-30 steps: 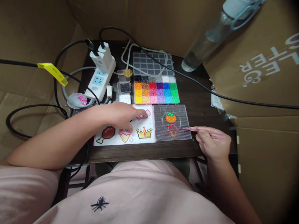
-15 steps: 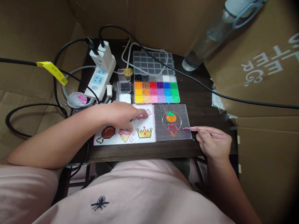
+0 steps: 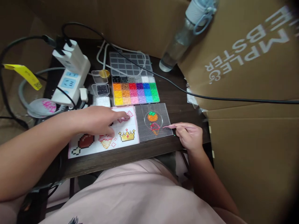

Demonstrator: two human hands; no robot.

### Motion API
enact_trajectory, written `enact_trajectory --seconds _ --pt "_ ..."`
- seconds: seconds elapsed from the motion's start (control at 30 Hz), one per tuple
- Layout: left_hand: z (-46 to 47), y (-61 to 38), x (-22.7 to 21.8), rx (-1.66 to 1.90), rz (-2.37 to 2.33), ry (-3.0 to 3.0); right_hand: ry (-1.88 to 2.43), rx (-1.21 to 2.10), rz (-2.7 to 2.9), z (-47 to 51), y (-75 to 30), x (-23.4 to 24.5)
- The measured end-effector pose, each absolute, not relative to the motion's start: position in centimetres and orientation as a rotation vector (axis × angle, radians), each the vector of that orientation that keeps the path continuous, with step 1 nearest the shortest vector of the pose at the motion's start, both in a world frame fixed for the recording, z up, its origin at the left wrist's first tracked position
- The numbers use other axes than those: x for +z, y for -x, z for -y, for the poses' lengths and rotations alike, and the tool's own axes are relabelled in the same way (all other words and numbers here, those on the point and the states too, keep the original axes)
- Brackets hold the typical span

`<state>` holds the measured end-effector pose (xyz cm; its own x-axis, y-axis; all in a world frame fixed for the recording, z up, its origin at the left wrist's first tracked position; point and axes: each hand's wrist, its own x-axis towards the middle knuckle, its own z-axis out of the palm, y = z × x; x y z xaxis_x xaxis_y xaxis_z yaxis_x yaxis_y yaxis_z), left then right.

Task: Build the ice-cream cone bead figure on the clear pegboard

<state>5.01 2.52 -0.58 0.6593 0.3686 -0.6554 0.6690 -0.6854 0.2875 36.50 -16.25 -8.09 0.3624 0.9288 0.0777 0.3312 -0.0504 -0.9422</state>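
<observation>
My left hand (image 3: 100,119) rests over a printed pattern sheet (image 3: 116,146), its index finger stretched toward the pink candy picture (image 3: 125,117) and its thumb apart. It partly covers an ice-cream picture (image 3: 106,143). Pink tweezers (image 3: 181,125) are pinched in my right hand (image 3: 192,135), with their tips over the right side of a clear pegboard (image 3: 144,109). On the board, an orange persimmon-like bead figure (image 3: 152,116) sits above a bead ice-cream cone (image 3: 154,128) with a red outline. Whether the tweezer tips hold a bead is too small to tell.
Behind the board stands an open sorted bead box (image 3: 135,90). Small boxes of black beads (image 3: 102,89) and white beads (image 3: 103,101) stand left of it. A power strip (image 3: 70,82), a dish of pink beads (image 3: 44,107), a black cable (image 3: 173,83) and a water bottle (image 3: 176,43) surround them.
The camera view has turned, so the whole scene sits further left. Both hands keep nearly the same places over the sheet and beside the pegboard.
</observation>
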Motion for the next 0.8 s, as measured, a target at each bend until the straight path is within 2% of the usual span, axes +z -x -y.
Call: enact_trajectory --seconds 0.8 --pt "-2.1 -4.8 -1.2 -0.616 -0.852 -2.409 1.585 0.742 1.348 15.8 -35.9 -6.6"
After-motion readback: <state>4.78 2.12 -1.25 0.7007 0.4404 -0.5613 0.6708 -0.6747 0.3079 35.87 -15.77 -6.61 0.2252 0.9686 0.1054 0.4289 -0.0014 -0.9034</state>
